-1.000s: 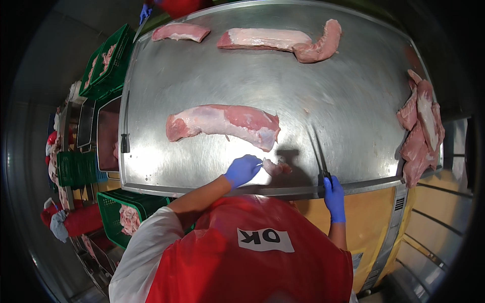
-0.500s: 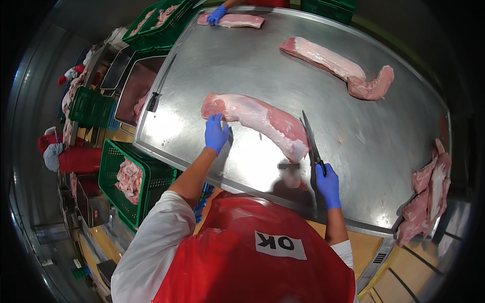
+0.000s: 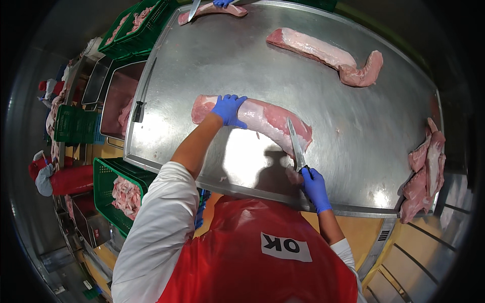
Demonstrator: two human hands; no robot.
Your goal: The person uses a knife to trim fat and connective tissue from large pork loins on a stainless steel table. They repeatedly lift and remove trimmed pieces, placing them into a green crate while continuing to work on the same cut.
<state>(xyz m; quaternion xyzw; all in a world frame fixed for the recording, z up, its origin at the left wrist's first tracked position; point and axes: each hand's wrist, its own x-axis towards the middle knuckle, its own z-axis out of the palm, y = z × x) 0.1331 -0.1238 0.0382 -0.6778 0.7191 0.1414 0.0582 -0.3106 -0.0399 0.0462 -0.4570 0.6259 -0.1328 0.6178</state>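
Left hand (image 3: 229, 109): laid flat on the long pork loin (image 3: 252, 119), fingers spread over its left part; the meat is pinned, not gripped.
Right hand (image 3: 314, 188): fingers clamped round the handle of a knife (image 3: 296, 145); the blade is aimed away from the body, its tip at the loin's right end.
Loin, place: on the steel table (image 3: 202, 65), mid-front, just beyond the near rim.
Loin, axis: long axis across the body, slanting down to the right; the thicker, cut-faced end is judged to point right.
Step in hand: trimming at the right end seems in hand; steady pressure should be kept on the meat; the blade is best drawn in long strokes, well apart from the left fingers.
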